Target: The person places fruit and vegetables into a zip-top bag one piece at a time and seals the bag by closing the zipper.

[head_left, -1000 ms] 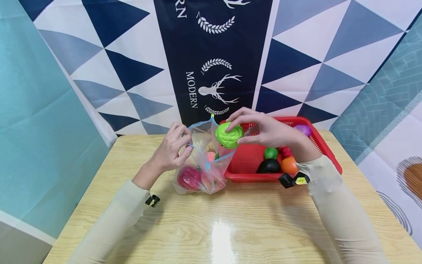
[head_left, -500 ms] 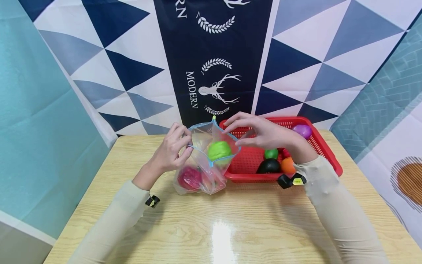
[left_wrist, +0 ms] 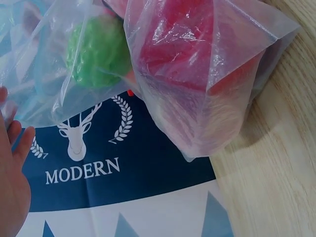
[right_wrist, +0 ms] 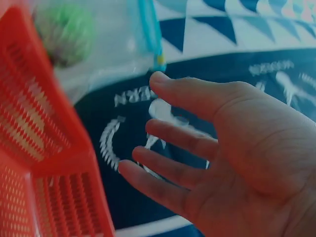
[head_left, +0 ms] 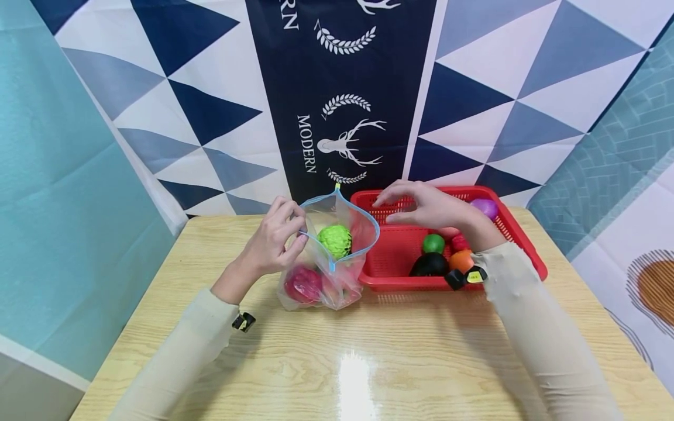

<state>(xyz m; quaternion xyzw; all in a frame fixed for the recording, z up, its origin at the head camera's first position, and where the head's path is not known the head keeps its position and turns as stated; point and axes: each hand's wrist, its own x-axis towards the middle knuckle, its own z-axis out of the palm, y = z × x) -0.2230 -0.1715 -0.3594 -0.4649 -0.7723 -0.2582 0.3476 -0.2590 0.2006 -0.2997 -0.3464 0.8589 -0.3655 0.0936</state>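
A clear zip bag [head_left: 364, 225] with a blue-edged mouth stands on the table, its mouth spread wide. My left hand [head_left: 278, 237] pinches the left side of its rim. Inside, a bright green knobbly custard apple [head_left: 334, 241] sits on top of a dark pink fruit [head_left: 303, 285] and other pinkish pieces, seen blurred through the plastic. The left wrist view shows the same custard apple [left_wrist: 98, 52] through the bag wall. My right hand [head_left: 432, 204] is apart from the bag, over the basket's left side, fingers spread and holding nothing; the right wrist view shows its bare palm [right_wrist: 247, 143].
A red plastic basket [head_left: 400, 284] stands right beside the bag. It holds a purple piece [head_left: 485, 208], a green round fruit [head_left: 433, 243], a black one [head_left: 429, 265], an orange one [head_left: 460, 261] and red pieces [head_left: 459, 242]. A patterned cloth [head_left: 210, 146] hangs behind the table.
My right hand let go of the custard apple, which dropped into the bag, and then drew back to the right. My left hand has kept its pinch on the rim.
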